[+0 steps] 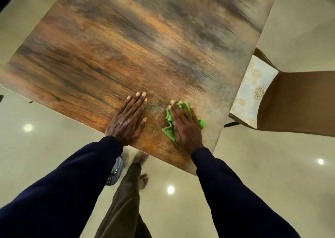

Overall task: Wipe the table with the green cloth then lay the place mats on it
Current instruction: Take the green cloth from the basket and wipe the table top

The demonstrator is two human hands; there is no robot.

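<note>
Lying crumpled in the lower middle of the frame, the green cloth (169, 127) sits under the right hand (184, 125), whose flat, spread fingers press it onto the table (126, 47). Just left, the left hand (128, 119) rests open, palm down, on bare wood.

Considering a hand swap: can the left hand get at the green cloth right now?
Probably yes. The left hand lies flat on the table beside the green cloth, bare tabletop between them. The right hand covers most of it, leaving edges free.
</note>
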